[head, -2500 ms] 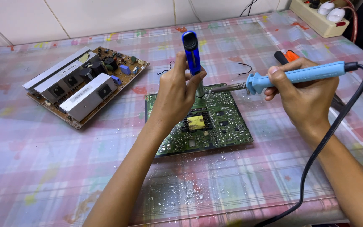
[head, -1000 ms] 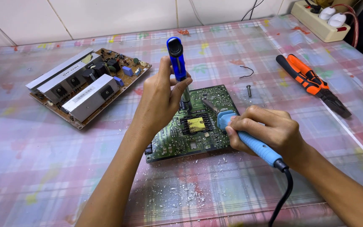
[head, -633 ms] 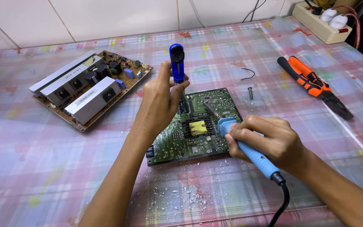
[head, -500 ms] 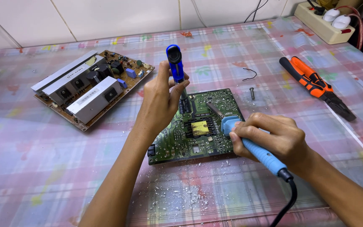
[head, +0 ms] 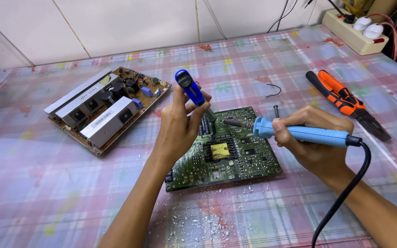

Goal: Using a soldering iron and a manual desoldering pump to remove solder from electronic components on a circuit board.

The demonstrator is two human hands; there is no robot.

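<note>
A green circuit board [head: 235, 158] with a yellow component lies flat on the table in front of me. My left hand [head: 178, 126] grips a dark blue desoldering pump [head: 190, 88], held upright with its nozzle down over the board's far left part. My right hand [head: 315, 140] holds a light blue soldering iron [head: 299, 133] almost level; its metal tip points left and ends just beside the pump's nozzle above the board. The iron's black cord runs off toward the bottom edge.
A brown power board [head: 104, 105] with silver heat sinks lies at the back left. Orange and black pliers [head: 345, 103] lie at the right, a white power strip [head: 352, 32] at the back right. A small screw and a bit of wire lie behind the green board; solder flakes litter the plaid tablecloth [head: 33, 183].
My right hand has lifted the soldering iron's handle from steep to nearly level, the tip staying by the pump's nozzle. My left hand with the pump has barely shifted.
</note>
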